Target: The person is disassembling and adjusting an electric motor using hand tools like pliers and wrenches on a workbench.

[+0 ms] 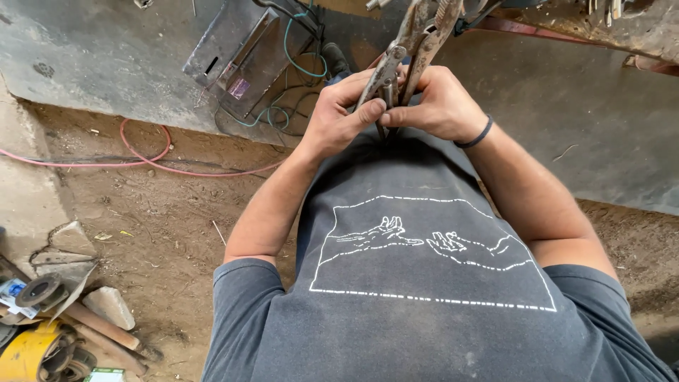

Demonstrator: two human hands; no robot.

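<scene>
I look straight down my grey printed shirt at both hands, held together in front of my chest. My left hand (338,113) and my right hand (440,106) both grip the handles of rusty locking pliers (409,42). The pliers reach up to the top edge of the view, where their jaws are cut off. My left thumb presses on the lower handle by the release lever. A dark band circles my right wrist.
A grey metal box (237,53) with green wire (300,67) lies on the concrete slab ahead. A pink hose (145,161) curves over the dirt floor. Broken stones (106,304), a wooden handle (99,324) and a yellow tool (28,354) sit at lower left.
</scene>
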